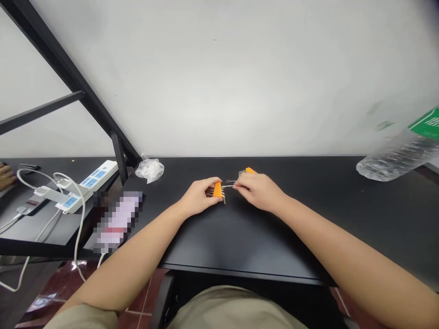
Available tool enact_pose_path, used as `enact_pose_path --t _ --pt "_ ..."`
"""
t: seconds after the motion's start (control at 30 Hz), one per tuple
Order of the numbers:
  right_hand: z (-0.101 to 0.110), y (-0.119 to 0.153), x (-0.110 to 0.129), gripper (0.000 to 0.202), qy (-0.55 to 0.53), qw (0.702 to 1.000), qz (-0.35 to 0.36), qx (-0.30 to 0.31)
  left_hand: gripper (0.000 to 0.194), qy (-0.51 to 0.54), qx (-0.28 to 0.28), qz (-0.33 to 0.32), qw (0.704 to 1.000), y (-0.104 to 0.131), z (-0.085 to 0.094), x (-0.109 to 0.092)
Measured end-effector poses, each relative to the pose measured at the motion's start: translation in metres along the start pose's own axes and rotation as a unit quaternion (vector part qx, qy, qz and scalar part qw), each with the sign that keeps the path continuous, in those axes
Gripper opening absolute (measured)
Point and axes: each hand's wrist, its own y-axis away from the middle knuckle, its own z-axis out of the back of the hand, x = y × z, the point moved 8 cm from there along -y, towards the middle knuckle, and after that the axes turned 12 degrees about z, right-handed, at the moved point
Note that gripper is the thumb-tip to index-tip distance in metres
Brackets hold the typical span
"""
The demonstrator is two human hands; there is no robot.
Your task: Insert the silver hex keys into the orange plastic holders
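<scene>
My left hand (199, 196) grips an orange hex key holder (217, 189) between thumb and fingers, with several metal L-shaped keys set in it. Their short bent ends show on its right side. The fingertips of my right hand (255, 189) are pinched on a thin metal hex key (229, 186), whose other end reaches toward the holder; whether it sits in a slot is too small to tell. Just behind my right hand lies a second orange holder (250, 170) with several keys, partly hidden by the hand. Another thin key lies between the two hands.
On the black table (240, 242), crumpled clear plastic (150, 170) lies at back left and a blurred-out phone (120, 219) at left. A power strip (91, 185) with white cables is farther left. A plastic bottle (401, 155) lies at right. Another person's hand (6, 177) shows far left.
</scene>
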Motion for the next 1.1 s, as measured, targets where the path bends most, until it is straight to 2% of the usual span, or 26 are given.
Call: enact_pose_path --t 0.3,0.5,0.6,0.73,0.93,1.1 --pt "0.001 0.0 0.012 0.026 0.056 0.997 0.048 -0.006 0.047 0.009 0.007 -0.014 1.0 -0.001 0.0 0.002" --pt "0.003 0.0 0.009 0.023 -0.019 0.999 0.037 -0.027 0.055 -0.053 -0.031 -0.009 0.998 0.0 0.005 0.008" --pt "0.003 -0.001 0.01 0.023 -0.043 0.998 0.036 -0.021 0.055 -0.065 -0.016 -0.036 0.997 0.002 0.002 0.0" --pt "0.01 -0.002 0.018 0.024 -0.006 0.998 0.059 -0.009 0.053 -0.096 0.006 -0.072 0.993 0.007 -0.006 -0.012" --pt "0.019 0.0 0.014 0.022 -0.012 0.999 0.051 -0.011 0.055 -0.052 -0.014 -0.05 0.997 0.005 0.002 -0.004" --pt "0.019 0.001 0.012 0.023 -0.001 0.999 0.047 -0.016 0.055 -0.058 -0.016 -0.044 0.997 0.004 0.003 -0.002"
